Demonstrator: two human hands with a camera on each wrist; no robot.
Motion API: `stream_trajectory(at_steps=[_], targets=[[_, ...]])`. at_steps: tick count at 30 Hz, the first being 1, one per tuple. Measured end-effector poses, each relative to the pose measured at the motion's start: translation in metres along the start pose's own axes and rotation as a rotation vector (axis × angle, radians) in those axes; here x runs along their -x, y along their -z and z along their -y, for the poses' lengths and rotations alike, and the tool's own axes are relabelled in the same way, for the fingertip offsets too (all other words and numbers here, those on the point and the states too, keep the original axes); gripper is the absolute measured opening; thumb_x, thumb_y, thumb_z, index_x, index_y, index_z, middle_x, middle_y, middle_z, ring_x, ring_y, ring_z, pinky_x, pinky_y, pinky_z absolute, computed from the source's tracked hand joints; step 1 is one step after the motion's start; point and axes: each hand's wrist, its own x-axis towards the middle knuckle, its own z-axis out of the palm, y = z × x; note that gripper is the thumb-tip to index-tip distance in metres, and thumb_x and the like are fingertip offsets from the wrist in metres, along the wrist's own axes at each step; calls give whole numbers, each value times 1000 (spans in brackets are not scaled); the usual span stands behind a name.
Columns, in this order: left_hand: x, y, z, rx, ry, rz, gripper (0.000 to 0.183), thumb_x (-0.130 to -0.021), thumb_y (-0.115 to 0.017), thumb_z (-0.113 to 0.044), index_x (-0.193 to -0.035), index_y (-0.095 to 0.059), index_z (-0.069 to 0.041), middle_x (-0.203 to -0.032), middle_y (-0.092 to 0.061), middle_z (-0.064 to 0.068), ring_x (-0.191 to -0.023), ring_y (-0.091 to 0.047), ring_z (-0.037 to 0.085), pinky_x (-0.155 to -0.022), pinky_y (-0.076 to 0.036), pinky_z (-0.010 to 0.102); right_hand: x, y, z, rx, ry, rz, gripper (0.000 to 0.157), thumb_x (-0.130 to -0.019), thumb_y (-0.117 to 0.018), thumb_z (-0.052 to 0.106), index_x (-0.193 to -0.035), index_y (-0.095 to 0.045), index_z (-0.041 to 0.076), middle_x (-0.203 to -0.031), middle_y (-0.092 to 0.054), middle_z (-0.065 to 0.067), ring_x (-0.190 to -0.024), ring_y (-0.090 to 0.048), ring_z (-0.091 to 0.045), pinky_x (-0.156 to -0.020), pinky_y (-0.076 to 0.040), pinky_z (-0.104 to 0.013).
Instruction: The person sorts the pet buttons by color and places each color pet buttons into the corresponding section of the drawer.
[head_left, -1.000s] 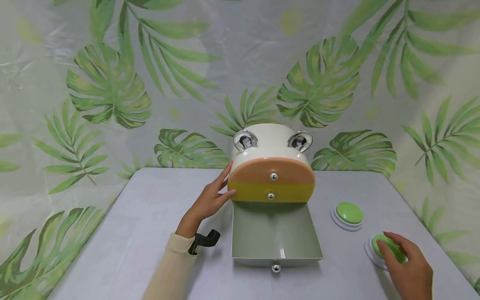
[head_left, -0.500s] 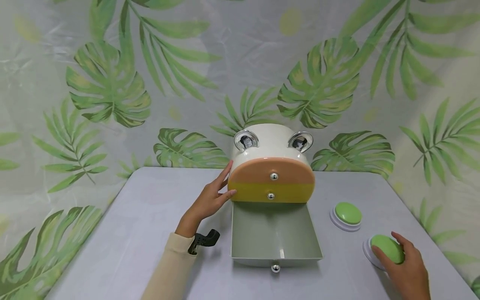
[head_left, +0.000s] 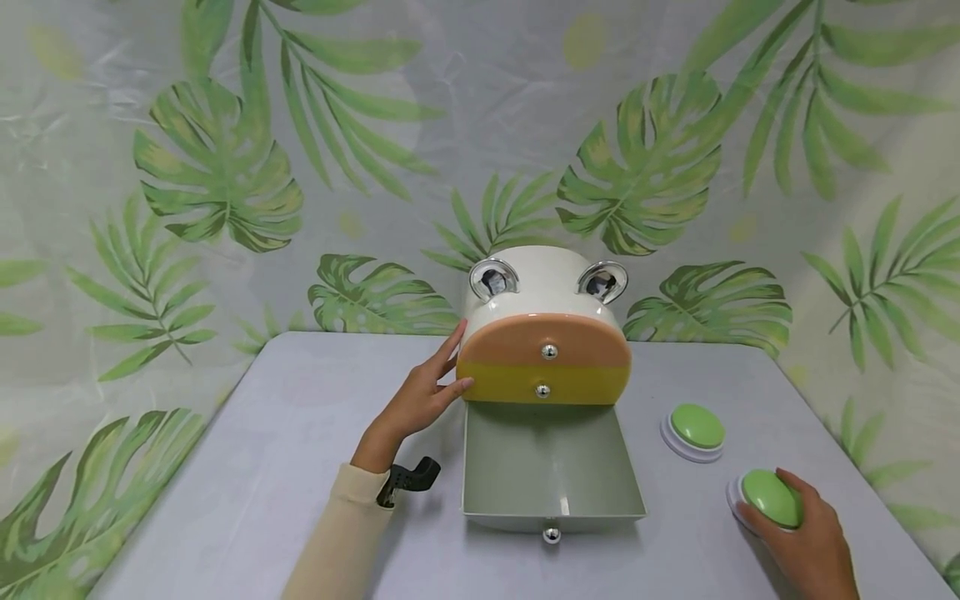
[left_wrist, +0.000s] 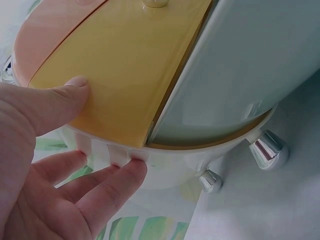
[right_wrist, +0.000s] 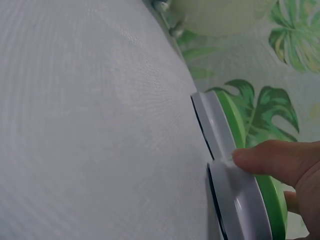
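A frog-faced desktop drawer box, white with an orange and a yellow drawer front, stands mid-table. Its pale green bottom drawer is pulled out, with nothing in it. My left hand holds the box's left side; in the left wrist view the thumb lies on the yellow front and the fingertips touch the white side. At the right, my right hand grips a round push button with green top and white base, thumb and fingers on opposite sides. It sits on the table.
A second green-topped push button lies just behind the first. The white-covered table ends at a leaf-printed curtain. A black wrist strap mount sticks out from the left sleeve.
My right hand has come down from over the green button to its rim, thumb and fingers now around its sides. The left hand, box and drawer have stayed put.
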Motion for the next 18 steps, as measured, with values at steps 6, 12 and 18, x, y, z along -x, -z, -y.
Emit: stream_trajectory(at_steps=[6, 12, 18], targets=[[-1, 0, 1, -5, 0, 1, 82, -97, -59, -18, -155, -5, -38, -160, -10, -17, -136, -38, 28, -87, -55, 35, -1, -1, 0, 17, -18, 42, 89, -85, -72, 42, -148, -26, -3, -134, -36, -39, -116, -37, -54, -86, -34, -61], [-1, -1, 0, 2, -12, 0, 81, -97, -59, -18, -156, -5, -36, -160, -9, -14, -136, -38, 32, -86, -55, 37, -2, -1, -1, 15, -25, 55, 92, -85, -72, 42, -149, -24, -2, -135, -35, -39, -117, -36, -54, -87, -33, -62], [0, -1, 0, 5, 2, -1, 81, -97, -58, -18, -155, -5, -38, -160, -10, -15, -136, -37, 31, -87, -55, 36, 0, -3, -1, 21, 0, 43, 90, -86, -71, 41, -149, -24, -2, -134, -36, -39, -117, -36, -55, -88, -32, -63]])
